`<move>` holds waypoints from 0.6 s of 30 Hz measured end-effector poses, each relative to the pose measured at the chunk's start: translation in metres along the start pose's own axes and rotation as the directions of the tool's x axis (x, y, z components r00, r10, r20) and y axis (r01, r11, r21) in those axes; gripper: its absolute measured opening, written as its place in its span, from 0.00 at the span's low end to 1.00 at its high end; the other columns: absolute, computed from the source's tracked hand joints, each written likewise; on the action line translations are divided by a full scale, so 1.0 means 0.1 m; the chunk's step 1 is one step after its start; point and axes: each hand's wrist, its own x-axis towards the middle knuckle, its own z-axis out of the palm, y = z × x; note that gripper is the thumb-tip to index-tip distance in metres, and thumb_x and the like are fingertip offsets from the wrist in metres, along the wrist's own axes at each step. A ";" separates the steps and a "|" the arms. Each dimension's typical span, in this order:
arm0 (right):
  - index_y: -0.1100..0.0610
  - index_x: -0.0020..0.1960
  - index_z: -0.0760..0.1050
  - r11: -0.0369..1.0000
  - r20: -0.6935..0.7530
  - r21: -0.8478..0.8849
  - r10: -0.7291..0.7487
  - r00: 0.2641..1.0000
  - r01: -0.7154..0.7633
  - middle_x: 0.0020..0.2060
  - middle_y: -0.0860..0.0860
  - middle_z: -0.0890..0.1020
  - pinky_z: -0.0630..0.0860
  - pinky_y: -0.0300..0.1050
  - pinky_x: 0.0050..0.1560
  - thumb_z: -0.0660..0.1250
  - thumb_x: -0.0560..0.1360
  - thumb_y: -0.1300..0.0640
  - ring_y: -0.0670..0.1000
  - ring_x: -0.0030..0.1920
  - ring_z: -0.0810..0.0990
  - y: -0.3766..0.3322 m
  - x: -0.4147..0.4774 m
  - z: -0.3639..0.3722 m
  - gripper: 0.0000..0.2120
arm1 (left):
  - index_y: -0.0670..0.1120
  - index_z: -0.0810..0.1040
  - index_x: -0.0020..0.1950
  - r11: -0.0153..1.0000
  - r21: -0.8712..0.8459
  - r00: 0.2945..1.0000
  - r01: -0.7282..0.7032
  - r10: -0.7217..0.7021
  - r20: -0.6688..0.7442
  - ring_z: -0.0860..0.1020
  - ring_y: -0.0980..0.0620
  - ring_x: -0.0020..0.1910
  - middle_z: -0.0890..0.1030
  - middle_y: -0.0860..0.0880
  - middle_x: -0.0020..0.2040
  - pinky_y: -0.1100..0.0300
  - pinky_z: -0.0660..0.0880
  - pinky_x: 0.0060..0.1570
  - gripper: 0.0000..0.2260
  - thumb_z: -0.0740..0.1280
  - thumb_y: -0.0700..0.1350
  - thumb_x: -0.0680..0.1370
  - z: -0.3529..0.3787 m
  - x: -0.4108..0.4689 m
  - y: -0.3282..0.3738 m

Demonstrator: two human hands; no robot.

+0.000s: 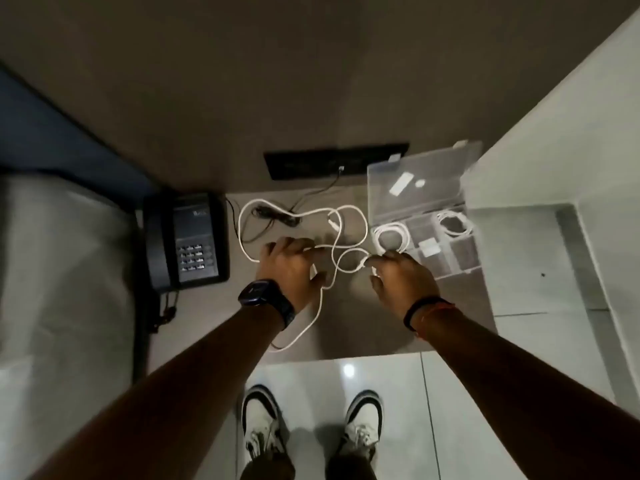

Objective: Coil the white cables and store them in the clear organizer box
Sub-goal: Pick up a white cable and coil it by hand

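Note:
A long white cable (pixel 242 216) lies in loose loops on the small table, one end hanging over the front edge. My left hand (pixel 287 268), with a dark watch on the wrist, pinches the cable near the middle of the table. My right hand (pixel 403 277) grips the same cable at a small loop just left of the clear organizer box (pixel 460 259). The box stands open at the right, its lid (pixel 415 178) tilted back. Two coiled white cables (pixel 391 237) (pixel 453 225) lie in separate compartments. A small white adapter (pixel 427 245) sits in another.
A black desk phone (pixel 188 240) stands at the table's left, its thin black cord (pixel 277 220) trailing under the white cable toward a black wall socket plate (pixel 332 161). White walls rise on the right. Below the table are glossy floor tiles and my two shoes (pixel 311 427).

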 end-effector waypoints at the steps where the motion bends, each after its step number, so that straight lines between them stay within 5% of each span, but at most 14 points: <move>1: 0.50 0.60 0.77 0.999 0.021 -0.038 -0.012 1.000 0.013 0.55 0.55 0.80 0.73 0.49 0.52 0.63 0.73 0.57 0.59 0.55 0.77 0.02 0.07 0.14 0.16 | 0.56 0.77 0.61 1.000 0.010 1.000 -0.003 0.003 0.014 0.70 0.45 0.64 0.76 0.51 0.65 0.49 0.62 0.61 0.18 0.68 0.53 0.71 0.11 0.04 -0.02; 8: 0.56 0.56 0.77 0.925 0.030 -0.379 -0.027 0.999 0.037 0.54 0.57 0.77 0.68 0.52 0.53 0.60 0.74 0.57 0.61 0.57 0.72 0.18 0.53 0.85 0.12 | 0.54 0.82 0.50 1.000 -0.015 0.996 -0.008 0.006 -0.089 0.75 0.42 0.58 0.80 0.49 0.58 0.46 0.65 0.57 0.13 0.73 0.52 0.66 0.87 0.24 -0.16; 13: 0.57 0.36 0.81 0.857 -0.099 -0.492 -0.227 0.969 0.151 0.38 0.54 0.81 0.74 0.47 0.42 0.58 0.67 0.60 0.58 0.43 0.80 0.17 0.66 0.88 0.12 | 0.53 0.83 0.49 0.998 -0.018 0.992 -0.056 0.053 -0.119 0.75 0.41 0.57 0.80 0.48 0.57 0.43 0.68 0.55 0.13 0.74 0.51 0.65 0.92 0.33 -0.21; 16: 0.60 0.40 0.80 0.914 -0.164 -0.327 -0.304 0.939 0.239 0.41 0.57 0.81 0.72 0.50 0.45 0.62 0.68 0.65 0.59 0.46 0.79 0.18 0.65 0.81 0.08 | 0.51 0.80 0.58 0.997 -0.005 0.990 -0.082 0.081 -0.112 0.73 0.39 0.62 0.76 0.45 0.63 0.43 0.66 0.58 0.20 0.74 0.49 0.66 0.83 0.41 -0.25; 18: 0.63 0.47 0.78 0.972 -0.206 -0.004 -0.229 0.951 0.233 0.45 0.60 0.80 0.70 0.51 0.50 0.61 0.71 0.67 0.59 0.49 0.77 0.19 0.63 0.73 0.09 | 0.51 0.70 0.69 0.997 0.011 0.994 -0.077 0.078 -0.081 0.66 0.40 0.69 0.69 0.45 0.71 0.42 0.61 0.63 0.29 0.73 0.49 0.69 0.74 0.49 -0.29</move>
